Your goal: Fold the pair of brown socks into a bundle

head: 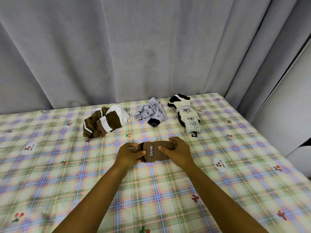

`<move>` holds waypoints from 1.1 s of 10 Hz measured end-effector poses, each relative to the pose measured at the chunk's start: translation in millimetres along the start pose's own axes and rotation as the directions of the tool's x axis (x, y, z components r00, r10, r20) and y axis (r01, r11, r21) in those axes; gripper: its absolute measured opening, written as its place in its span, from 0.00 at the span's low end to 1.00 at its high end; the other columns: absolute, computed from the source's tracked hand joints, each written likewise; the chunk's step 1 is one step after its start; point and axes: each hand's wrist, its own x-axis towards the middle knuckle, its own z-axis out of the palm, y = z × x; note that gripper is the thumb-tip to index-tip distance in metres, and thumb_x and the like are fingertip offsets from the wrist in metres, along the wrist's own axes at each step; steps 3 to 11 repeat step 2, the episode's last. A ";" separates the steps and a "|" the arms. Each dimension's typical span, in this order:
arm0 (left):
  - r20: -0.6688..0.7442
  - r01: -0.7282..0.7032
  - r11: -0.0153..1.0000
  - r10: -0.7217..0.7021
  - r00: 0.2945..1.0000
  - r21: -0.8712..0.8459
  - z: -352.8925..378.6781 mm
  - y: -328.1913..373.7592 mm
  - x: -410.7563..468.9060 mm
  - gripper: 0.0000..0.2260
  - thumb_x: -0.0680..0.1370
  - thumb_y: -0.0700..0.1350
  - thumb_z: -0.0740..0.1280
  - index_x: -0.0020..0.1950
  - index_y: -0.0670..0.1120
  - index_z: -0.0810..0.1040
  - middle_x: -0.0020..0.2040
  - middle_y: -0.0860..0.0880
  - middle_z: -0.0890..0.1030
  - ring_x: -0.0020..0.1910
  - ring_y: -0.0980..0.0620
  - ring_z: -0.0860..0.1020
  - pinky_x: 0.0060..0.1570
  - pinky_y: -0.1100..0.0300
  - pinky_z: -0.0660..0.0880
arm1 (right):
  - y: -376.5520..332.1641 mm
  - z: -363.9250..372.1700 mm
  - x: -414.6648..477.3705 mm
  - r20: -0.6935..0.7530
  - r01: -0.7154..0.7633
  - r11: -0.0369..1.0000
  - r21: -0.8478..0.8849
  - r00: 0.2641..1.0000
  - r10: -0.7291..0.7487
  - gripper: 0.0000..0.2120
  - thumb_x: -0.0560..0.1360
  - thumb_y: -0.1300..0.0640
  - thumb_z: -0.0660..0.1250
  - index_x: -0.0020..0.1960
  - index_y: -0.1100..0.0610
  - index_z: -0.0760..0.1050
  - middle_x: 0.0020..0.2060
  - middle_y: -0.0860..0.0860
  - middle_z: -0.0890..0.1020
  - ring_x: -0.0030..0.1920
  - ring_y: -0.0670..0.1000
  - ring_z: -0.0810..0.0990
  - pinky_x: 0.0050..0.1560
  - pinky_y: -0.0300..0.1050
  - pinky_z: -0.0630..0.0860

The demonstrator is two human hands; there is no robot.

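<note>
The brown socks [153, 151] form a compact folded wad in the middle of the bed, just above the plaid sheet [67, 174]. A small patch with dark trim shows on the top face, and a black cuff edge shows at the wad's left end. My left hand [130, 153] grips that left end, fingers hooked at the black cuff. At the right end my right hand [176, 151] holds the wad, thumb on top and fingers curled round the far side. The underside of the socks is hidden.
Behind the hands lie a brown-and-white striped pair [105, 122], a crumpled grey dotted pair [151, 112] and a black-and-cream pair with a paper label [185, 112]. A grey curtain [134, 47] hangs along the far edge. The bed's right edge meets a white wall [289, 118].
</note>
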 end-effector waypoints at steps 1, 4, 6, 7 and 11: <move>-0.025 -0.055 0.995 0.058 0.998 0.081 -6.1 0.1 3.4 0.13 0.71 0.36 0.72 0.53 0.41 0.73 0.50 0.40 0.80 0.56 0.37 0.77 0.52 0.49 0.75 | 1.5 -3.3 3.5 -0.034 0.015 0.999 0.037 0.999 -0.013 0.29 0.69 0.52 0.73 0.66 0.60 0.68 0.63 0.59 0.73 0.60 0.59 0.75 0.61 0.56 0.74; -0.076 -0.101 0.992 0.107 0.991 0.081 -17.1 11.3 6.0 0.12 0.73 0.42 0.71 0.53 0.40 0.74 0.50 0.43 0.81 0.52 0.43 0.79 0.47 0.55 0.72 | -2.0 -16.5 6.9 -0.109 0.006 0.993 0.119 0.994 0.007 0.23 0.70 0.51 0.72 0.62 0.59 0.72 0.59 0.56 0.77 0.56 0.55 0.76 0.54 0.48 0.75; -0.076 -0.101 0.992 0.107 0.991 0.081 -17.1 11.3 6.0 0.12 0.73 0.42 0.71 0.53 0.40 0.74 0.50 0.43 0.81 0.52 0.43 0.79 0.47 0.55 0.72 | -2.0 -16.5 6.9 -0.109 0.006 0.993 0.119 0.994 0.007 0.23 0.70 0.51 0.72 0.62 0.59 0.72 0.59 0.56 0.77 0.56 0.55 0.76 0.54 0.48 0.75; -0.076 -0.101 0.992 0.107 0.991 0.081 -17.1 11.3 6.0 0.12 0.73 0.42 0.71 0.53 0.40 0.74 0.50 0.43 0.81 0.52 0.43 0.79 0.47 0.55 0.72 | -2.0 -16.5 6.9 -0.109 0.006 0.993 0.119 0.994 0.007 0.23 0.70 0.51 0.72 0.62 0.59 0.72 0.59 0.56 0.77 0.56 0.55 0.76 0.54 0.48 0.75; -0.076 -0.101 0.992 0.107 0.991 0.081 -17.1 11.3 6.0 0.12 0.73 0.42 0.71 0.53 0.40 0.74 0.50 0.43 0.81 0.52 0.43 0.79 0.47 0.55 0.72 | -2.0 -16.5 6.9 -0.109 0.006 0.993 0.119 0.994 0.007 0.23 0.70 0.51 0.72 0.62 0.59 0.72 0.59 0.56 0.77 0.56 0.55 0.76 0.54 0.48 0.75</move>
